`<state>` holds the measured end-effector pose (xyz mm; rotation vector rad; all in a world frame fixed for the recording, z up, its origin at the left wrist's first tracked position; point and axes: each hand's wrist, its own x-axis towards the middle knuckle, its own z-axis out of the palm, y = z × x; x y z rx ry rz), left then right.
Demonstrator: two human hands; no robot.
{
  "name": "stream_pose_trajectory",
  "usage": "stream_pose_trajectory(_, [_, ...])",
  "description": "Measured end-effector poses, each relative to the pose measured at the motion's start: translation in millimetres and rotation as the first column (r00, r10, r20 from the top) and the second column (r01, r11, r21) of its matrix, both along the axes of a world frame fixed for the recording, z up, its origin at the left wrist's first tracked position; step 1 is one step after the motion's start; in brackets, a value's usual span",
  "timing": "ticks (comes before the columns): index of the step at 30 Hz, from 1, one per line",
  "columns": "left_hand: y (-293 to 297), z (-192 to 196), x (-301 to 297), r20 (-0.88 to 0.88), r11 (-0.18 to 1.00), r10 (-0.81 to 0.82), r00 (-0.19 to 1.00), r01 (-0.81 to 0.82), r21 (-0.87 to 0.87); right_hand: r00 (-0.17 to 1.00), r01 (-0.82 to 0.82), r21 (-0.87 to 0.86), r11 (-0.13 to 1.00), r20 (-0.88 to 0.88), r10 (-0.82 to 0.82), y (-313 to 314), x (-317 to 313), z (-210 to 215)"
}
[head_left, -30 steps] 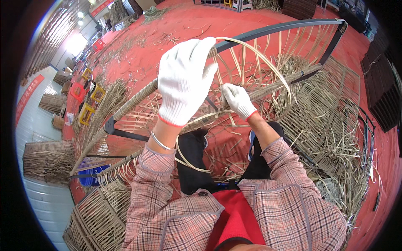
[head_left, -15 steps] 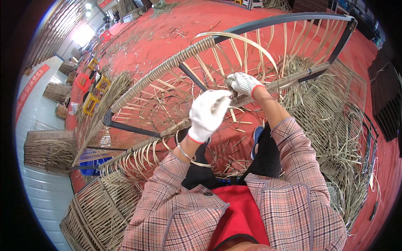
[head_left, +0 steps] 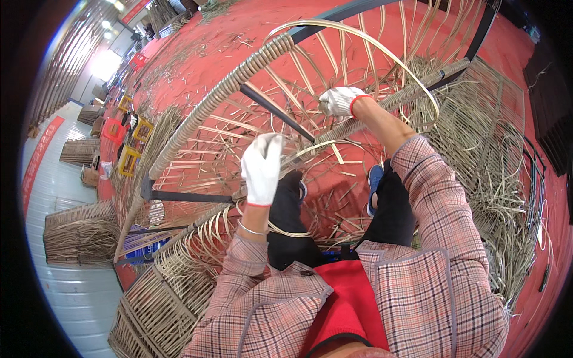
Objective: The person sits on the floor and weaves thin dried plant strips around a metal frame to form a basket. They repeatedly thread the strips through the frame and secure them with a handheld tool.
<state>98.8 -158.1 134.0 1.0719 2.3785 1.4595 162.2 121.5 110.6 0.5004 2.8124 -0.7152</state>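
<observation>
Red floor across most of the view, littered with short cane offcuts. Pale grey tiled strip along the left edge, glossy, reflecting light. Bright glare at upper left, ceiling lamps above it. Stacks of woven panels on the grey strip, more at lower left. Yellow and red crates near the boundary of red and grey. Blue bin partly hidden. Loose heaps of cane strips piled at right, dark frames beyond.
</observation>
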Motion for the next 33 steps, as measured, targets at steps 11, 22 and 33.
stream_pose_trajectory(11, [77.6,-14.1,53.0,-0.258,0.943,-0.156,0.953,0.222,0.248,0.99,-0.114,0.218,0.969,0.106,0.092,2.5,2.5,-4.4])
stream_pose_trajectory(22, [132.0,-24.2,42.9,-0.113,0.971,0.234,0.966,-0.239,-0.031,0.945,-0.268,0.091,0.959,0.218,0.243,38.7,-26.6,-46.2])
stream_pose_trajectory(33, [132.0,-38.9,6.9,-0.533,0.931,-0.298,0.792,0.118,-0.345,0.439,0.249,0.175,0.953,-0.897,0.05,-2.7,65.3,-16.9])
